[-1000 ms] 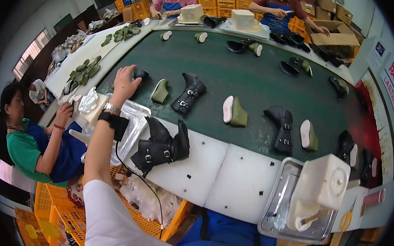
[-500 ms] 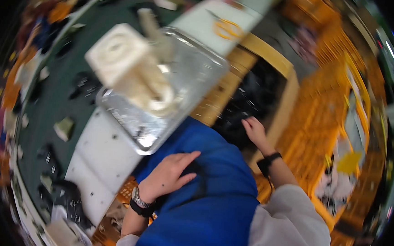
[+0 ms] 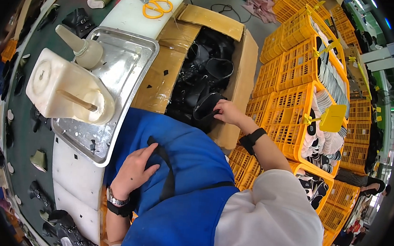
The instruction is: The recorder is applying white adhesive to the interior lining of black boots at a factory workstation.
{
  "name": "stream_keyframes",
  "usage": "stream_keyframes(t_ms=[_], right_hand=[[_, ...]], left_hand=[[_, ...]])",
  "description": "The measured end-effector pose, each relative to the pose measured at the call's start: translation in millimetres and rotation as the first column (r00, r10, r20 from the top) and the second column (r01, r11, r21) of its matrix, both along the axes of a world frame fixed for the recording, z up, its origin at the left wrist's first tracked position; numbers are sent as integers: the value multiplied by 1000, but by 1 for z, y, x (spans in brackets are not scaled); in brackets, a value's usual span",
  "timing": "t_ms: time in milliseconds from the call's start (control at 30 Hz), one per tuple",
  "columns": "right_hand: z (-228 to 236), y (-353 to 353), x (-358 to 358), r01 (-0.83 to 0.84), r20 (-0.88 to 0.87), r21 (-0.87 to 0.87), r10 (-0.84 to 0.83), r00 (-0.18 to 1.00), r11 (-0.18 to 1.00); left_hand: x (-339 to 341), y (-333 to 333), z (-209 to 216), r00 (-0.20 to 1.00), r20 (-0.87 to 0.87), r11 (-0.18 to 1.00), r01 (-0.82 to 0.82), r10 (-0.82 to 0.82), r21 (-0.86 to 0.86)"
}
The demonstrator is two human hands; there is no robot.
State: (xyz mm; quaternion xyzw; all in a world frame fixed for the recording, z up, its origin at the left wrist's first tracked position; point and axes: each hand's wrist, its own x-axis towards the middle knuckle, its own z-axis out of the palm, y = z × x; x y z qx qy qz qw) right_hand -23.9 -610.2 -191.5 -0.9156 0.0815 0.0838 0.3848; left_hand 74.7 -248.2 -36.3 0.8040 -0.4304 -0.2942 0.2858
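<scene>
Currently, the right hand (image 3: 227, 112) is reaching into an open cardboard box (image 3: 244, 73), just off the middle of the view toward two o'clock, and its thumb and fingers are pinching the top edge of a black boot (image 3: 206, 106). That boot is sitting at the box's six o'clock end, and more black boots (image 3: 201, 61) are lying heaped beyond it toward twelve. Toward eight o'clock, the left hand (image 3: 132, 171) is hanging loose over the blue apron (image 3: 195, 150), its thumb and forefinger standing moderately wide apart; whether it is touching the cloth, I cannot tell. A black strap (image 3: 169, 180) is lying just beside its fingertips.

Between nine and ten o'clock, a metal tray (image 3: 135, 54) is holding a white squeeze bottle (image 3: 90, 55) and a cut-open white container (image 3: 49, 83), with a wooden-handled brush (image 3: 75, 100) leaning in it. At eleven, orange-handled scissors (image 3: 148, 1) are resting on the white worktop (image 3: 117, 19). Toward two o'clock, orange crates (image 3: 291, 116) are standing stacked.
</scene>
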Motion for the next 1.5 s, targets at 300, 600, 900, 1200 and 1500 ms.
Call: stream_keyframes(t_ms=[300, 600, 900, 1200, 1500], right_hand=[[31, 75, 4, -252, -242, -262, 190, 951, 932], [38, 68, 15, -134, -426, -496, -106, 899, 858], [28, 62, 24, 11, -299, -559, -214, 930, 829], [10, 51, 24, -40, -305, -576, -170, 937, 816], [83, 98, 5, -60, 96, -145, 74, 993, 988]], left_hand=[[-4, 14, -5, 998, -13, 998, -53, 53, -20], [-4, 36, -7, 997, 46, 995, -53, 57, -86], [-31, 112, -78, 920, 56, 921, -389, 389, -7], [-81, 145, -113, 558, 504, 583, -803, 660, 125], [-96, 189, -122, 527, 639, 566, -807, 561, 168]])
